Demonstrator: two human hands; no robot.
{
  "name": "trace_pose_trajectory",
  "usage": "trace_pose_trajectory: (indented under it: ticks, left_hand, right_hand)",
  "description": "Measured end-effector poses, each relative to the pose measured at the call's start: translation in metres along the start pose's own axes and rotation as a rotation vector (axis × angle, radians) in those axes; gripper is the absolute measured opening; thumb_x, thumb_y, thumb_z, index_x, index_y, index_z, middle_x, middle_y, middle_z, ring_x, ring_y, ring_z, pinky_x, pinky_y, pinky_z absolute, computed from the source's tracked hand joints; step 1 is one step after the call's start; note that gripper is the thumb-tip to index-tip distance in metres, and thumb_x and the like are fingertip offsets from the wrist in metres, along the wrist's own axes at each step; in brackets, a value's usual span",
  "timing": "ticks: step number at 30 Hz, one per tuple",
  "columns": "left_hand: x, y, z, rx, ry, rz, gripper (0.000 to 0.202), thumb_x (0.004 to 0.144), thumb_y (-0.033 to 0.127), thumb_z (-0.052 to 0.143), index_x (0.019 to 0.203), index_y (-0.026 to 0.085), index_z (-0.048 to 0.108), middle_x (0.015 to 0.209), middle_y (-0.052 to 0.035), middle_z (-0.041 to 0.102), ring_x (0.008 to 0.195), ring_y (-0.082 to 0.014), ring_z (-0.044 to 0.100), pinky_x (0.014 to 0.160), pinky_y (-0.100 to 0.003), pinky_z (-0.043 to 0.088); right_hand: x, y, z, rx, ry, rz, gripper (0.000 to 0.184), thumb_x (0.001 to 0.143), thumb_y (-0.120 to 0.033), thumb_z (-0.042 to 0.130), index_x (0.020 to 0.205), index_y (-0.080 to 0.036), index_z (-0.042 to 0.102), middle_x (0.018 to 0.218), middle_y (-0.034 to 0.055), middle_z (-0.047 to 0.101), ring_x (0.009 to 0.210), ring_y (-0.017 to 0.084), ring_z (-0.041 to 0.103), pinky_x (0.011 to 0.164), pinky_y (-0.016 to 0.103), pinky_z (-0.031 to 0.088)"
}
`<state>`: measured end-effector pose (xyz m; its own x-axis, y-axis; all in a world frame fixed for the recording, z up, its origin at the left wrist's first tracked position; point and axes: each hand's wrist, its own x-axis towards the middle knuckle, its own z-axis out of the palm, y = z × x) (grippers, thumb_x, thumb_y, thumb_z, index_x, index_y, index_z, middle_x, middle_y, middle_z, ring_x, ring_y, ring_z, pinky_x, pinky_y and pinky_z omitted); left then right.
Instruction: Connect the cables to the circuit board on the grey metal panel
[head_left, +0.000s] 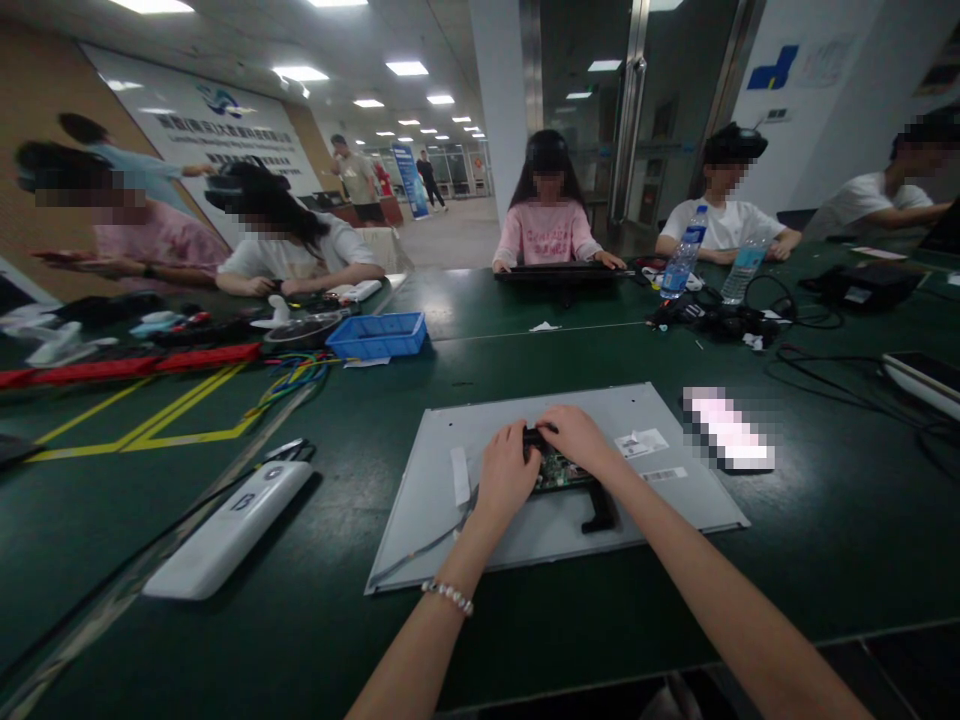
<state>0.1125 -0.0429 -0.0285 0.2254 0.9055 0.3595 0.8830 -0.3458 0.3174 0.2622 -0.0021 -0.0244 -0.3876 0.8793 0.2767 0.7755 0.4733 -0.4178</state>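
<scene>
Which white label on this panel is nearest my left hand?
The narrow strip just left of your left hand; the other two labels lie right of your right hand.

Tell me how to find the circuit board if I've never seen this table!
On the dark green table, find the big grey panel lying flat. Near its middle, close beside the left hand, the circuit board peeks out. Unlike the white labels nearby, it's green and crowded with tiny parts.

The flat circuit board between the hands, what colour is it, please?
The circuit board looks green in the head view.
</scene>
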Motion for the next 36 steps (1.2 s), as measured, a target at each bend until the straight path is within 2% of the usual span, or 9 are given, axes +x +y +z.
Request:
trace_pose_trajectory:
  ticks: [6,10,14,17,20,22,27,30,36]
  left_hand:
    - [0.001,-0.001,0.0,-0.012,-0.002,-0.002,0.038,0.083,0.018,0.044,0.12,0.012,0.044,0.113,-0.0121,0.056,0.108,-0.0241,0.051,0.094,-0.037,0.038]
    - [0.001,0.0,-0.002,-0.03,0.001,-0.009,0.038,0.083,0.017,0.044,0.121,0.013,0.044,0.114,-0.012,0.056,0.107,-0.0239,0.052,0.094,-0.038,0.039]
    - [0.001,0.002,-0.005,-0.056,0.027,-0.002,0.039,0.084,0.018,0.044,0.123,0.013,0.043,0.116,-0.0129,0.054,0.108,-0.0243,0.052,0.094,-0.04,0.04]
    - [0.002,0.002,-0.006,-0.066,0.044,0.004,0.04,0.083,0.017,0.044,0.123,0.015,0.043,0.117,-0.0122,0.053,0.109,-0.0242,0.051,0.095,-0.04,0.04]
    - [0.002,0.002,-0.006,-0.066,0.053,0.009,0.04,0.084,0.017,0.044,0.123,0.015,0.043,0.119,-0.0118,0.052,0.111,-0.024,0.05,0.096,-0.04,0.039]
    - [0.002,0.003,-0.006,-0.064,0.056,0.01,0.039,0.084,0.017,0.044,0.123,0.016,0.043,0.119,-0.0115,0.052,0.111,-0.0237,0.05,0.096,-0.04,0.039]
    - [0.003,0.003,-0.006,-0.051,0.044,0.013,0.038,0.084,0.017,0.044,0.122,0.016,0.044,0.116,-0.0107,0.052,0.11,-0.0236,0.05,0.095,-0.04,0.04]
    - [0.003,0.002,-0.007,-0.046,0.053,0.018,0.037,0.084,0.016,0.044,0.122,0.016,0.043,0.117,-0.0107,0.052,0.11,-0.0237,0.049,0.096,-0.04,0.04]
    - [0.004,0.002,-0.009,-0.058,0.076,0.049,0.036,0.085,0.015,0.043,0.121,0.017,0.044,0.117,-0.0099,0.052,0.112,-0.0231,0.048,0.097,-0.04,0.038]
  right_hand:
    - [-0.002,-0.011,-0.01,-0.037,-0.017,-0.023,0.026,0.09,-0.023,0.043,0.093,-0.015,0.067,0.096,0.0092,0.066,0.095,0.017,0.057,0.086,0.025,0.038]
    - [-0.011,-0.008,-0.033,-0.029,-0.012,-0.012,0.027,0.09,-0.023,0.042,0.097,-0.015,0.067,0.1,0.0094,0.066,0.098,0.018,0.057,0.089,0.026,0.037]
    - [-0.037,0.023,-0.066,0.005,-0.044,0.077,0.025,0.086,-0.023,0.047,0.098,-0.017,0.068,0.103,0.008,0.067,0.1,0.02,0.058,0.092,0.029,0.038]
    - [-0.063,0.056,-0.08,0.003,-0.031,0.228,0.028,0.083,-0.021,0.051,0.106,-0.017,0.065,0.112,0.0092,0.063,0.106,0.021,0.056,0.095,0.032,0.037]
    - [-0.084,0.08,-0.079,0.035,-0.033,0.332,0.034,0.078,-0.021,0.056,0.112,-0.017,0.063,0.115,0.0097,0.061,0.107,0.021,0.055,0.094,0.032,0.038]
    - [-0.091,0.087,-0.073,0.065,-0.029,0.367,0.036,0.076,-0.019,0.058,0.111,-0.017,0.063,0.112,0.0092,0.062,0.101,0.02,0.057,0.091,0.031,0.04]
    - [-0.093,0.087,-0.061,0.104,-0.017,0.409,0.036,0.074,-0.015,0.056,0.11,-0.018,0.063,0.097,0.0061,0.064,0.083,0.015,0.06,0.078,0.026,0.044]
    - [-0.093,0.085,-0.063,0.102,-0.013,0.421,0.034,0.074,-0.015,0.056,0.107,-0.019,0.064,0.094,0.005,0.064,0.08,0.015,0.06,0.074,0.025,0.044]
    - [-0.097,0.086,-0.068,0.15,0.04,0.45,0.017,0.078,-0.024,0.055,0.087,-0.02,0.069,0.085,0.0038,0.067,0.078,0.016,0.062,0.073,0.026,0.046]
